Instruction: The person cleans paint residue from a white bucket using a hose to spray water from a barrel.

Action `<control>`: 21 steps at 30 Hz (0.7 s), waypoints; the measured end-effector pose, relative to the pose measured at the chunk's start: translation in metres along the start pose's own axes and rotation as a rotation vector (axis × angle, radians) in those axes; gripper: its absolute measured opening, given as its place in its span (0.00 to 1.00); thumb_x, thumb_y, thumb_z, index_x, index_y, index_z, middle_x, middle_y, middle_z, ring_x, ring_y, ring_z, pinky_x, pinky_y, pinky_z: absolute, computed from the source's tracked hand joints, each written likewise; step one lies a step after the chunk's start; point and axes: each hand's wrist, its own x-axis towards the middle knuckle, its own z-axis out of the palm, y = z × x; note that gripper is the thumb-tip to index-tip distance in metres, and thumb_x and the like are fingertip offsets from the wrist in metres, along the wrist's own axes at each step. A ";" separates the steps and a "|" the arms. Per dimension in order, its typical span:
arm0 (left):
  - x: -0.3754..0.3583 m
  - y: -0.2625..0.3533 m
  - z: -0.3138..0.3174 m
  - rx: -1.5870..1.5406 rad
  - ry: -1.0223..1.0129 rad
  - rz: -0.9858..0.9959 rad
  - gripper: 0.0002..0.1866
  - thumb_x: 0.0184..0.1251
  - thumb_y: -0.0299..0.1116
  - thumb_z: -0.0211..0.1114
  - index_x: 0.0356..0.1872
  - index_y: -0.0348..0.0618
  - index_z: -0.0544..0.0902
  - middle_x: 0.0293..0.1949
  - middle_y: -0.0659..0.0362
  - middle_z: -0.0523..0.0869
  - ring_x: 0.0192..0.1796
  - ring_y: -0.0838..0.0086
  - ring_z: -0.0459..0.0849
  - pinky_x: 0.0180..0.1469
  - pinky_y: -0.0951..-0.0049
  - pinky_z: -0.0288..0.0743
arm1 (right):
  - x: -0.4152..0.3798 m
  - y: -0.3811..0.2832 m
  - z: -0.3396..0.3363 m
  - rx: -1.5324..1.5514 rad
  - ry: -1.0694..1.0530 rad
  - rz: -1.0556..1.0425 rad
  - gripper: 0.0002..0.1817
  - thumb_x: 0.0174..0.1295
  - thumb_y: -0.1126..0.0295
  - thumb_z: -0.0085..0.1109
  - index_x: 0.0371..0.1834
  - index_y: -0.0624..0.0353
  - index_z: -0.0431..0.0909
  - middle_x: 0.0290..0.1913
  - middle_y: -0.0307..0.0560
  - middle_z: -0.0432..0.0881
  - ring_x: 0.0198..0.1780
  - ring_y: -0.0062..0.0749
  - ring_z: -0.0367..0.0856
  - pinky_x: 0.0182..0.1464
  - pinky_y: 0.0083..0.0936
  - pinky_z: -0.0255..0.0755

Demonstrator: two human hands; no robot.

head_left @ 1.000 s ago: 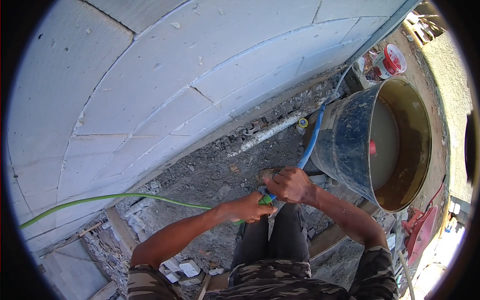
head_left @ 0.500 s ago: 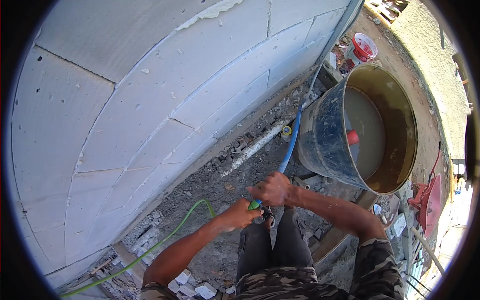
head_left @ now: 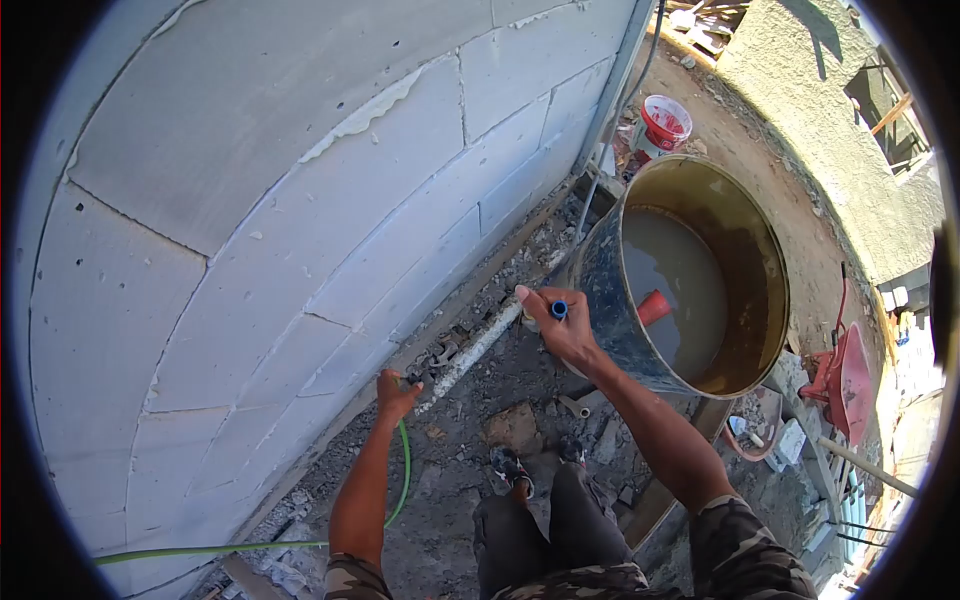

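Observation:
My left hand (head_left: 398, 396) is closed around the end of a thin green hose (head_left: 406, 470), low beside the block wall. The hose hangs below the hand, then bends away to the left. My right hand (head_left: 566, 330) grips a blue hose (head_left: 559, 309), whose round open end points up toward me. That hand is in front of the side of a large dark drum (head_left: 610, 290). Greyish water (head_left: 670, 270) stands in the drum, with a red object (head_left: 654, 307) partly in it. A clear gap separates the two hands.
A pale block wall (head_left: 330, 220) rises on the left. Along its foot lie a whitish pipe (head_left: 470, 355) and rubble. Behind the drum is a red-and-white bucket (head_left: 664, 123). A red wheelbarrow (head_left: 848, 385) and a wooden pole (head_left: 868, 466) are at the right.
Half a second ago both hands were together where the green and blue hoses met. The hoses are now apart, my left hand moved left and up, and my right hand moved up.

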 end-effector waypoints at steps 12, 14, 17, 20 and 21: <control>-0.129 0.346 0.024 -0.025 0.035 0.867 0.49 0.55 0.47 0.76 0.76 0.57 0.57 0.74 0.50 0.55 0.76 0.49 0.52 0.72 0.45 0.54 | -0.006 -0.131 -0.201 1.394 0.498 -0.264 0.31 0.74 0.55 0.48 0.09 0.48 0.54 0.10 0.36 0.50 0.16 0.26 0.48 0.32 0.30 0.58; -0.137 0.410 0.037 0.035 0.064 0.951 0.51 0.53 0.46 0.77 0.76 0.57 0.55 0.75 0.50 0.54 0.76 0.49 0.51 0.72 0.45 0.54 | -0.029 -0.144 -0.248 1.444 0.467 -0.308 0.31 0.74 0.55 0.48 0.09 0.48 0.54 0.09 0.36 0.51 0.15 0.25 0.49 0.32 0.30 0.58; -0.140 0.478 0.079 0.229 0.054 1.057 0.51 0.53 0.43 0.77 0.76 0.57 0.55 0.76 0.52 0.54 0.76 0.49 0.51 0.72 0.45 0.53 | -0.060 -0.134 -0.320 1.562 0.382 -0.353 0.32 0.74 0.54 0.48 0.09 0.48 0.55 0.09 0.35 0.51 0.14 0.25 0.49 0.31 0.30 0.57; -0.131 0.519 0.139 0.233 0.015 1.079 0.39 0.58 0.37 0.73 0.70 0.52 0.62 0.73 0.53 0.60 0.74 0.51 0.57 0.69 0.48 0.57 | -0.078 -0.107 -0.373 1.748 0.412 -0.275 0.32 0.75 0.54 0.46 0.09 0.48 0.56 0.08 0.35 0.50 0.12 0.26 0.48 0.30 0.30 0.58; -0.128 0.521 0.157 0.097 0.003 1.059 0.30 0.62 0.33 0.69 0.65 0.48 0.68 0.69 0.51 0.67 0.72 0.52 0.63 0.67 0.51 0.61 | -0.082 -0.100 -0.378 1.798 0.450 -0.209 0.32 0.75 0.54 0.46 0.09 0.48 0.56 0.08 0.35 0.50 0.12 0.26 0.48 0.30 0.30 0.58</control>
